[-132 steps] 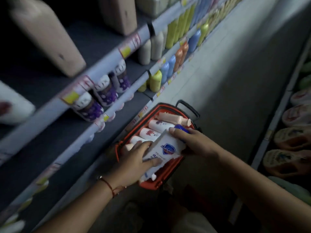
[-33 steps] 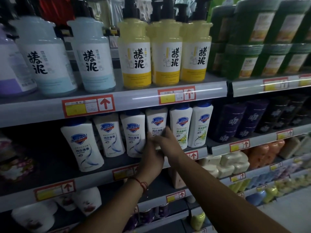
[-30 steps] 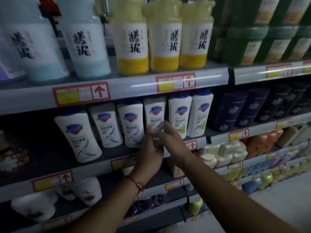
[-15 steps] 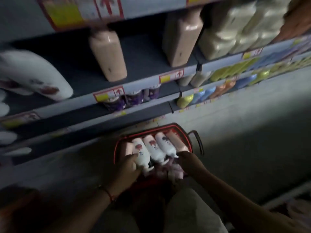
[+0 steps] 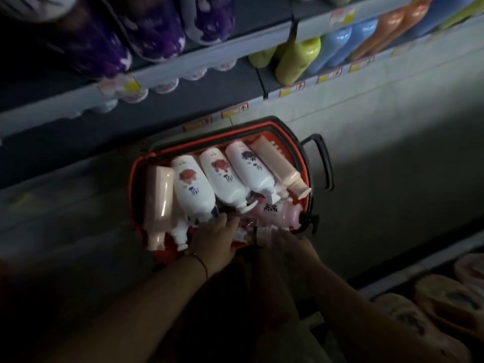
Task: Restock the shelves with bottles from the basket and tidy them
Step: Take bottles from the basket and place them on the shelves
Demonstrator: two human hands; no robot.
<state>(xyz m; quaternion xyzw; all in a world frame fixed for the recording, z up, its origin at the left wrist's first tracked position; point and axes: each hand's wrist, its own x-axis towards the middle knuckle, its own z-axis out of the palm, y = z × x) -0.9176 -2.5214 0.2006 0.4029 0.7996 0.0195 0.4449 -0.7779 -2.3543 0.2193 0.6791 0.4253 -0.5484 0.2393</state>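
I see both hands at the red basket's (image 5: 306,163) near end: left hand (image 5: 214,241) over 3 white bottles (image 5: 192,188), right hand (image 5: 290,243) blurred; I cannot tell either grip.

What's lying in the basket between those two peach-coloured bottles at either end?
In the head view, three white bottles lie side by side between the left peach bottle and the right peach bottle: two with red flowers and one with purple.

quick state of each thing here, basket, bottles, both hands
basket: on the floor, still loaded
white bottles: three lying side by side in the basket
peach bottles: two lying at the row's ends
pink pump bottle: lying crosswise
left hand: reaching in, grip unclear
right hand: reaching in, grip unclear
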